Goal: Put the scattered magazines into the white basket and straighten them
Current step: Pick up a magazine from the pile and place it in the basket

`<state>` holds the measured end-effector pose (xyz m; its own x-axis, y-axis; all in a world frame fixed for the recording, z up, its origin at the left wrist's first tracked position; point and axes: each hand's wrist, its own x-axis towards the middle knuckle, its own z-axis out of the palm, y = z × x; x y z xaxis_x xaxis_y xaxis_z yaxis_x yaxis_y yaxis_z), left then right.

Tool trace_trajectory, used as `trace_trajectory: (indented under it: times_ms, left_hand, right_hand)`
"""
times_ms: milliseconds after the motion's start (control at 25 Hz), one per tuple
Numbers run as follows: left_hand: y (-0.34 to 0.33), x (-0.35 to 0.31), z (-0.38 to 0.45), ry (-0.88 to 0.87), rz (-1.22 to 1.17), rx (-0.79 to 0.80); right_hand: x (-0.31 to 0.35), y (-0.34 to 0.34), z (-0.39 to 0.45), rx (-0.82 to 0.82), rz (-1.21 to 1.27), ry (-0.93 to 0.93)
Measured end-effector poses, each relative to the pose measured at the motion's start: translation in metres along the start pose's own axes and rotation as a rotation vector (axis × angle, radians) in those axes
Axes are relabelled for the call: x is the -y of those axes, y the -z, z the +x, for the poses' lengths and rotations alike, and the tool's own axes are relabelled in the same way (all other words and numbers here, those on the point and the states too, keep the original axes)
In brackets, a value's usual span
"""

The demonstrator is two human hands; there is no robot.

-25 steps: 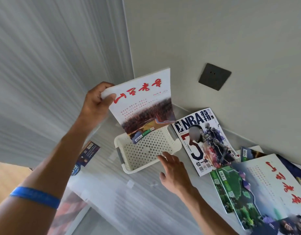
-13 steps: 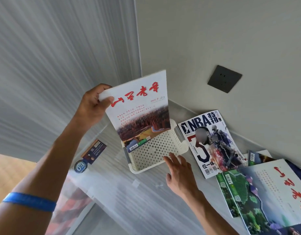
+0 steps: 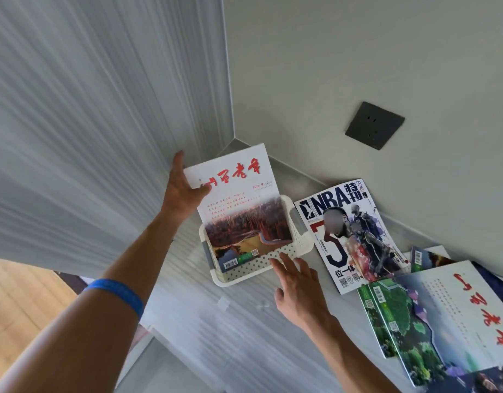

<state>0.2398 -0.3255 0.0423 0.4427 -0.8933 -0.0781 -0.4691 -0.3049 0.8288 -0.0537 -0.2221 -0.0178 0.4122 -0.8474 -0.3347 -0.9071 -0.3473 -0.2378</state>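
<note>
Now my left hand (image 3: 185,191), its grip pinching the red-titled magazine (image 3: 239,205) by the top left corner, has dropped it from above the white basket (image 3: 261,272) so the bottom edge sits inside, leaning toward the far wall. First one nearly in. My right hand (image 3: 298,290), released with fingers spread, has slid up against the basket's near rim. Right of it, the NBA magazine (image 3: 355,236) and the overlapping pile (image 3: 443,321) wait on the worktop (image 3: 230,350).

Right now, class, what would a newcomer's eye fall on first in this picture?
First, the white magazine with red lettering, standing in the white basket in the counter's corner, held at its top edge by the left hand. Next, the NBA magazine lying flat to the basket's right, and the right hand open at the basket's near wall.
</note>
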Motion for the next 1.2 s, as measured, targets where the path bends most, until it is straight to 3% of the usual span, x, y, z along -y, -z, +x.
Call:
trace_trajectory:
  times_ms: [120,280,480,560,600,680,760,880,920,1040,1200]
  left_hand:
    - [-0.011,0.027,-0.057,0.125,0.073,-0.092]
    - [-0.036,0.058,-0.151,0.284,0.143,0.042]
    - [-0.059,0.024,-0.186,-0.278,0.267,-0.082]
    - [-0.090,-0.005,-0.203,-0.388,0.190,0.099]
    - [-0.111,-0.017,-0.213,-0.358,0.151,0.225]
    - [-0.159,-0.035,-0.226,-0.180,0.087,0.448]
    - [-0.207,-0.045,-0.226,0.140,0.013,0.584]
    - [-0.259,-0.056,-0.214,0.791,-0.366,0.547]
    - [-0.271,-0.058,-0.211,0.921,-0.508,0.526]
    - [-0.296,-0.056,-0.207,1.014,-0.700,0.515]
    - [-0.325,-0.058,-0.203,0.923,-0.586,0.429]
  right_hand:
    - [-0.001,0.000,-0.007,-0.070,-0.027,0.030]
    - [-0.003,-0.001,-0.011,-0.051,0.052,0.049]
    - [-0.016,0.002,-0.031,-0.226,0.269,0.009]
    - [-0.042,-0.002,-0.048,-0.228,0.292,-0.142]
    - [-0.059,-0.006,-0.058,-0.201,0.278,-0.230]
    - [-0.093,-0.017,-0.079,-0.127,0.233,-0.379]
    - [-0.121,-0.028,-0.094,-0.039,0.207,-0.443]
    - [-0.152,-0.040,-0.102,0.061,0.264,-0.460]
    - [-0.159,-0.042,-0.103,0.103,0.292,-0.457]
    - [-0.172,-0.041,-0.107,0.190,0.360,-0.426]
    - [-0.181,-0.034,-0.111,0.215,0.434,-0.392]
